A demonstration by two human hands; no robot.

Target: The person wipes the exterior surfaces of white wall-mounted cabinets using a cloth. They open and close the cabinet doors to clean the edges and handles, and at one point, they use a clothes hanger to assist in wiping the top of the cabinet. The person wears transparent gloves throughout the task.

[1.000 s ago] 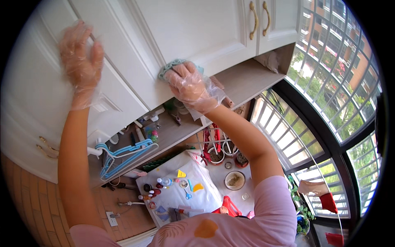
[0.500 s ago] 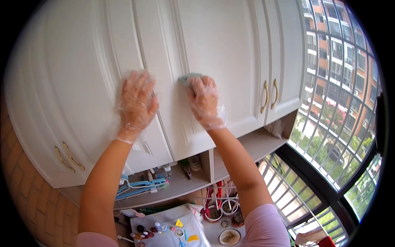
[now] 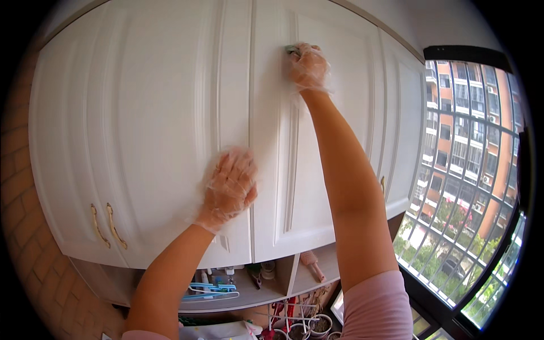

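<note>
White panelled cabinet doors (image 3: 164,113) fill most of the view. My right hand (image 3: 309,67), in a clear plastic glove, is closed on a grey-green cloth (image 3: 292,50) and presses it to a door high up, right of the seam between two doors. Most of the cloth is hidden under the fingers. Lower down, my left hand (image 3: 231,182), gloved the same way, lies flat on the door just left of that seam. Its fingers are stretched out and it holds nothing.
Brass handles (image 3: 109,226) stick out at lower left. Beneath the doors, an open shelf (image 3: 241,300) holds blue hangers (image 3: 212,290) and a pink hairbrush (image 3: 313,266). Potted plants (image 3: 320,324) stand below. A barred window (image 3: 459,170) is at right, a brick wall (image 3: 28,226) at left.
My right hand has slid the cloth upward along the door. The view has tilted up, bringing the cabinet's top edge into sight. My left hand stays flat on its door.
</note>
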